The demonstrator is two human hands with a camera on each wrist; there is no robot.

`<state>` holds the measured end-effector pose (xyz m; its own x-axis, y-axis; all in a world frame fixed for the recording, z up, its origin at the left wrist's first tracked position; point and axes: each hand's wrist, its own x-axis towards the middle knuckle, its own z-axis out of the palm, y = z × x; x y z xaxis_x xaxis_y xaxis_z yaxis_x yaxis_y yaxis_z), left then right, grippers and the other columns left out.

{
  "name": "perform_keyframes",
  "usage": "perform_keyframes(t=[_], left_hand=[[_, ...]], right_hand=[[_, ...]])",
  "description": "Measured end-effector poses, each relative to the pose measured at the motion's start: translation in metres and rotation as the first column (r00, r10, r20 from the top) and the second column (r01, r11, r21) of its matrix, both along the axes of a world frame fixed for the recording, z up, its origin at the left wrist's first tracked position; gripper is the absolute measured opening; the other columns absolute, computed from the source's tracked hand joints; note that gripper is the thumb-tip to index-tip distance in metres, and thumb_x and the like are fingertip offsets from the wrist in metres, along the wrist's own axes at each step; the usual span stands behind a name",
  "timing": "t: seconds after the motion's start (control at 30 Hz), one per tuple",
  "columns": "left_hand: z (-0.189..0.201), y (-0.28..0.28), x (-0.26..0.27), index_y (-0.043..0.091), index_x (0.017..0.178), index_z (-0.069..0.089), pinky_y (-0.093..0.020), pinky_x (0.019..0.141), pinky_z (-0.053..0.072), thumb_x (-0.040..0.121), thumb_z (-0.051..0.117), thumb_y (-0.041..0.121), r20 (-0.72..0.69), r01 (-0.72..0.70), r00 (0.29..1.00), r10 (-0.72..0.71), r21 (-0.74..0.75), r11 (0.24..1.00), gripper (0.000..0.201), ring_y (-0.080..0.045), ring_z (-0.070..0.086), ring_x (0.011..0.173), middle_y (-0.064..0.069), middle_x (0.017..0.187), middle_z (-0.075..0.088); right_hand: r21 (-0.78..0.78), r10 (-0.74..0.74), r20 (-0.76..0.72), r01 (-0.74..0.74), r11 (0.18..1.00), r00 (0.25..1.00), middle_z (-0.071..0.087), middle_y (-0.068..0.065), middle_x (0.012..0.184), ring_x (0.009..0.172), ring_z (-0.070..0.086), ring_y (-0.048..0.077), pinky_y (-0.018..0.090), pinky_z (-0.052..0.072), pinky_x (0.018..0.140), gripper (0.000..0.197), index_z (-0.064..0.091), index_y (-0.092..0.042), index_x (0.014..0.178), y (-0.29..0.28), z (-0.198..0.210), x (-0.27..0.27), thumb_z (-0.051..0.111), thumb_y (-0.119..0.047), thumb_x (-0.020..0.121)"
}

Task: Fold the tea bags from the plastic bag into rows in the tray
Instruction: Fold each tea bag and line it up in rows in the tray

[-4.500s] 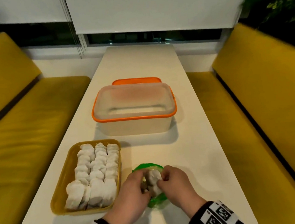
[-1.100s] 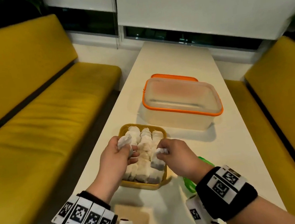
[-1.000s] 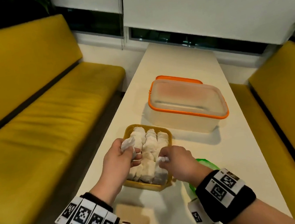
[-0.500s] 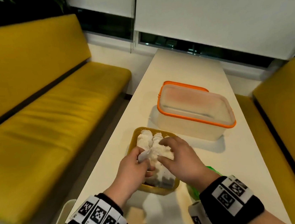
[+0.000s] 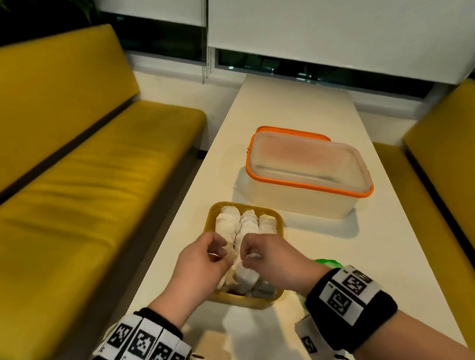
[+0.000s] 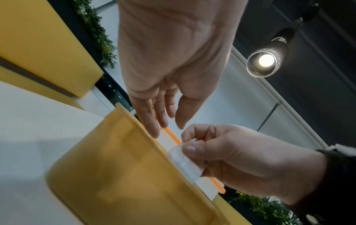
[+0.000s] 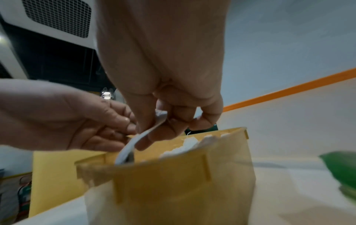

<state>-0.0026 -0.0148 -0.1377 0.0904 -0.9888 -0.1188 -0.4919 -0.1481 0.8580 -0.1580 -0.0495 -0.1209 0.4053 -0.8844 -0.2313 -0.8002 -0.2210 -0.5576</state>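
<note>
The yellow tray [image 5: 210, 217] lies on the white table, with folded white tea bags [image 5: 241, 224] in rows at its far end. Over its near half my right hand [image 5: 246, 253] pinches one tea bag [image 5: 245, 276] by its top; the lower end hangs into the tray [image 7: 173, 175]. The wrist views show the same tea bag [image 7: 142, 137] [image 6: 183, 161] between thumb and fingers. My left hand [image 5: 218, 251] is close beside it on the left, its fingers [image 6: 154, 121] fairly straight and nothing showing between them. The green plastic bag [image 5: 328, 263] peeks out behind my right wrist.
A clear container with an orange rim [image 5: 309, 190] stands just beyond the tray, an orange lid [image 5: 284, 128] behind it. Yellow benches [image 5: 66, 186] run along both sides of the narrow table. The left table edge is close to the tray.
Both hands have come together over the tray's near half. The left hand no longer holds a tea bag up at the tray's left side. The right hand keeps its tea bag.
</note>
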Motion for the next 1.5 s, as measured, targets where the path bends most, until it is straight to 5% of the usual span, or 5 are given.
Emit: perform_keyframes(t=[0.23,0.5,0.9,1.23,1.5], left_hand=[[0.0,-0.004,-0.005,0.027,0.088,0.055,-0.021,0.072,0.046,0.08,0.071,0.016,0.007,-0.017,1.0,0.017,-0.072,0.997,0.021,-0.013,0.062,0.081,0.006,0.084,0.064],[-0.003,-0.004,-0.01,0.029,0.084,0.056,-0.021,0.074,0.047,0.079,0.072,0.016,0.019,-0.02,1.0,0.022,-0.079,0.997,0.021,-0.013,0.063,0.082,0.007,0.083,0.065],[0.016,0.0,-0.035,0.034,0.08,0.053,-0.016,0.069,0.045,0.081,0.07,0.017,0.032,0.052,0.998,-0.05,-0.087,0.995,0.024,-0.01,0.063,0.083,0.009,0.084,0.065],[-0.001,0.009,-0.15,0.032,0.097,0.069,-0.018,0.106,0.028,0.087,0.06,0.022,0.26,0.451,0.863,-0.433,-0.008,0.893,0.016,-0.013,0.042,0.127,0.007,0.132,0.048],[-0.038,0.006,-0.183,0.026,0.138,0.043,-0.018,0.112,0.019,0.079,0.066,0.017,0.292,0.363,0.865,-0.409,0.201,0.91,0.063,-0.022,0.022,0.143,-0.007,0.158,-0.001]], right_hand=[[-0.125,0.146,-0.589,-0.268,0.955,0.795,0.064,0.004,0.106,0.108,0.051,0.029,0.05,0.024,0.099,0.018,0.058,-0.021,0.103,0.003,-0.014,0.023,0.057,-0.025,0.086],[-0.199,0.051,-0.642,-0.231,0.952,0.765,0.055,0.007,0.119,0.119,0.042,0.03,0.051,0.019,0.104,0.044,0.054,-0.018,0.12,0.002,-0.019,0.024,0.064,-0.036,0.081],[-0.311,-0.217,-0.105,0.175,0.934,0.97,0.049,-0.014,0.089,0.1,0.046,0.013,0.035,0.023,0.08,0.017,0.051,-0.032,0.082,0.051,0.0,-0.046,0.05,-0.048,0.085],[-0.041,-0.718,-0.104,0.718,0.694,0.688,0.047,0.006,0.132,0.121,0.045,0.027,0.034,0.039,0.095,0.063,0.038,-0.015,0.137,0.075,-0.053,-0.178,0.056,-0.049,0.087],[0.305,-0.79,0.154,0.732,0.61,0.594,0.059,0.007,0.08,0.074,0.061,0.029,0.044,0.057,0.068,0.013,0.052,-0.013,0.08,0.066,-0.069,-0.178,0.055,-0.017,0.068]])
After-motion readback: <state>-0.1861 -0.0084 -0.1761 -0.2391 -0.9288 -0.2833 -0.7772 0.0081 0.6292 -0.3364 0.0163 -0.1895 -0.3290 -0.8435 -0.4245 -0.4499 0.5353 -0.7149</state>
